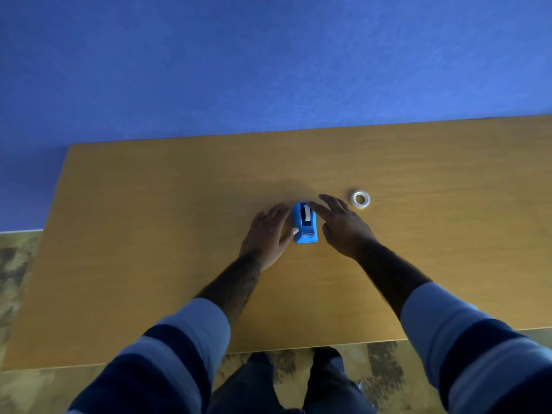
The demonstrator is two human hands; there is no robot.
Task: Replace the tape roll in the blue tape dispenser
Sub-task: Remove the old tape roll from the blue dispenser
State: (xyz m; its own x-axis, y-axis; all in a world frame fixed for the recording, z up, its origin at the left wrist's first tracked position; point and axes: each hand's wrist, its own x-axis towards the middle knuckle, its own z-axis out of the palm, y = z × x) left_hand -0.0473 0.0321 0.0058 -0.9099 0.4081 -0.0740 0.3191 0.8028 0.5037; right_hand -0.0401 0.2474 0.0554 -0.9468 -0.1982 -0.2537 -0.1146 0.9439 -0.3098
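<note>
Striped sleeves reach in; left hand [266,234] braces the blue tape dispenser [304,223] mid-worktop [149,234], fingers spread. Right hand [340,225] hovers open, empty. Spare roll [360,199] at two o'clock. Better steady the base, lift the old roll straight up.

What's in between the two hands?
The blue tape dispenser sits between the left hand and right hand, seen in the head view.

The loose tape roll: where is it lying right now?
In the head view the loose tape roll lies flat on the wooden table, just right of the right hand and beyond the blue dispenser, untouched.
</note>
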